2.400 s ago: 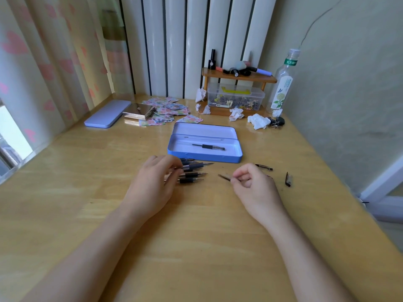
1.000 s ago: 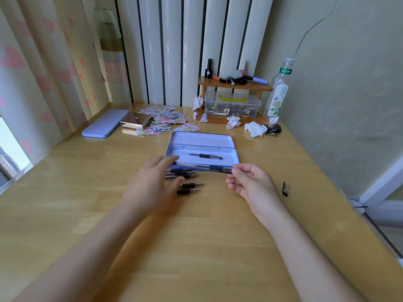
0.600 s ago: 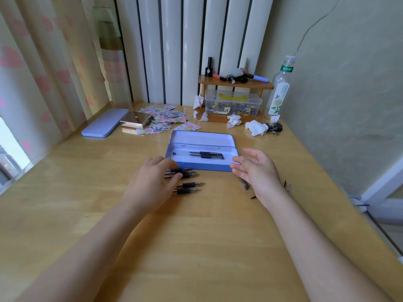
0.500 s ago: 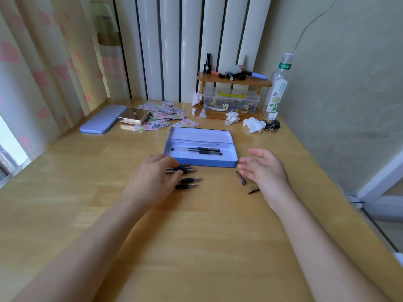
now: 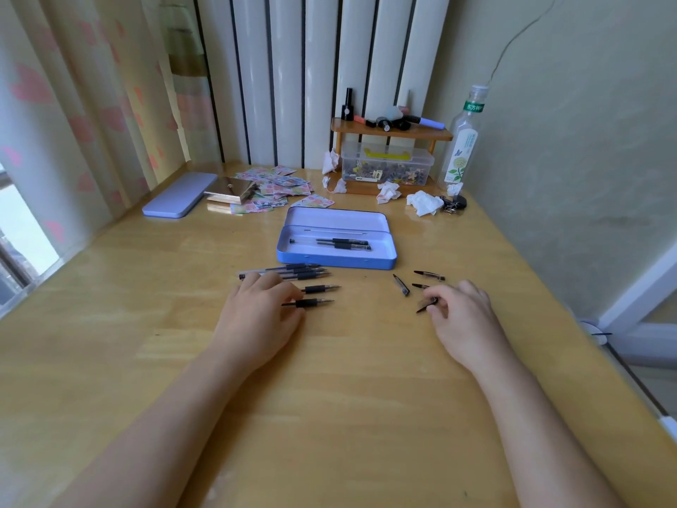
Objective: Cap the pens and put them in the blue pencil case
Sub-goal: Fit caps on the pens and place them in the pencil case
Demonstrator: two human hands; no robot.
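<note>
The open blue pencil case (image 5: 335, 263) lies mid-table with two capped pens (image 5: 337, 244) inside. Just in front of it lie several uncapped pens (image 5: 300, 275) in a row. My left hand (image 5: 258, 317) rests flat on their rear ends, fingers touching the nearest pen (image 5: 311, 303). To the right lie loose black pen caps (image 5: 401, 285). My right hand (image 5: 463, 319) pinches one cap (image 5: 425, 306) between thumb and fingers; another cap (image 5: 429, 275) lies just beyond it.
A closed lilac case (image 5: 179, 195), a metallic box (image 5: 230, 189) and scattered stickers (image 5: 278, 188) sit at the back left. A small wooden shelf (image 5: 390, 132), clear plastic box (image 5: 386, 166), bottle (image 5: 463, 141) and crumpled tissues (image 5: 423, 203) are at the back right.
My right hand laid a second capped pen in the case, then drew back to the right and closed its fingers on a loose cap. My left hand stayed on the uncapped pens.
</note>
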